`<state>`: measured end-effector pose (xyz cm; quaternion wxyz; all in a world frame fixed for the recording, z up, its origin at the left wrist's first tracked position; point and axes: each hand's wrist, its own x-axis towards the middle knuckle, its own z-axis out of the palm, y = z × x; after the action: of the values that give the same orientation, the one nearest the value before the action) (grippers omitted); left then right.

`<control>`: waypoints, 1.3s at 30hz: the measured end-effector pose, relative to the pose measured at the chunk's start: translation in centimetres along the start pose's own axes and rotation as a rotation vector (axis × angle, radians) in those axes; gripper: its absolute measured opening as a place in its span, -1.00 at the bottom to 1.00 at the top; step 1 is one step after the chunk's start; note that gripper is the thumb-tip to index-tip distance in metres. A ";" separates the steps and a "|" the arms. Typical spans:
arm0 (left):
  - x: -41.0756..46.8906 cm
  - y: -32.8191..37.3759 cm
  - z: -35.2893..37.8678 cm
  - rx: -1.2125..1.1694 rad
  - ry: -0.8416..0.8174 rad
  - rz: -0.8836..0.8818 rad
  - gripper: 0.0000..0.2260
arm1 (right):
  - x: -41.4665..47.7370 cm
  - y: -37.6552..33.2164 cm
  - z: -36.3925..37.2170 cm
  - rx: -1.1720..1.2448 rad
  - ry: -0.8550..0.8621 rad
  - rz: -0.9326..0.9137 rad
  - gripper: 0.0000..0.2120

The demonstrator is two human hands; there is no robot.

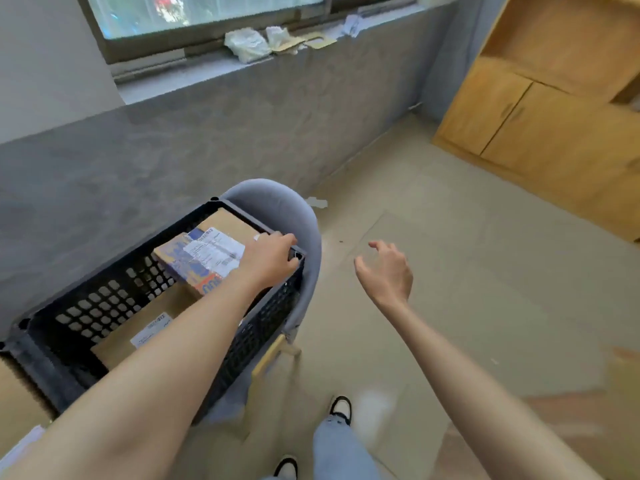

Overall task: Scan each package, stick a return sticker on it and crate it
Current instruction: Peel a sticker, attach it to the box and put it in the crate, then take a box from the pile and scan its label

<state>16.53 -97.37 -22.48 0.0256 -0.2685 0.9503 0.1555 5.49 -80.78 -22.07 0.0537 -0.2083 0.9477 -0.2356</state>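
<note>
Crate [104, 303] holds brown boxes [138, 337] w/ blue-printed pkg [201, 261] tilted on top, L hand [268, 259] curled at its far end by the rim (gripping which, can't tell), all perched on chair [277, 206], R hand [388, 271] loose & empty: leaning there could tip crate.

Room furnishings around the work spot.
A grey chair [277, 206] stands beside the grey wall [173, 150], below the window [207, 12]; crumpled bags [247, 45] and cardboard scraps [311, 41] lie on the sill [194, 72]. A wooden cabinet [519, 112] stands at right on the beige floor [450, 237].
</note>
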 end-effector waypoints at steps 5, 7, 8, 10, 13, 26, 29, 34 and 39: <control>0.9 9.5 -1.1 0.141 0.042 0.258 -0.64 | -2.6 6.2 -7.0 -0.084 0.166 0.125 -0.61; 0.6 14.1 -1.5 0.171 0.067 0.364 -0.63 | -3.9 8.8 -10.1 -0.136 0.239 0.168 -0.60; 0.3 16.4 -1.6 0.190 0.084 0.415 -0.62 | -4.5 10.2 -11.6 -0.154 0.272 0.192 -0.60; -0.8 21.0 -1.9 0.218 0.114 0.512 -0.62 | -6.0 12.8 -14.5 -0.170 0.336 0.243 -0.60; -3.1 27.5 -1.7 0.239 0.137 0.650 -0.62 | -9.2 16.9 -18.3 -0.186 0.420 0.308 -0.60; -24.2 54.0 9.0 0.227 0.066 1.084 -0.65 | -31.6 38.1 -29.1 -0.255 0.571 0.576 -0.62; -28.8 58.2 11.6 0.246 0.053 1.136 -0.70 | -36.6 42.4 -31.0 -0.271 0.587 0.649 -0.61; -35.3 64.0 14.5 0.293 0.028 1.206 -0.72 | -44.1 48.9 -33.6 -0.260 0.609 0.790 -0.60; -39.2 69.2 17.2 0.341 -0.009 1.297 -0.63 | -49.8 54.3 -35.5 -0.248 0.652 0.906 -0.59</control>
<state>13.55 -16.44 -14.14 -0.0270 0.3656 0.9303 -0.0120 23.52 -1.27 -16.02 -0.1705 0.2973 0.9306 -0.1283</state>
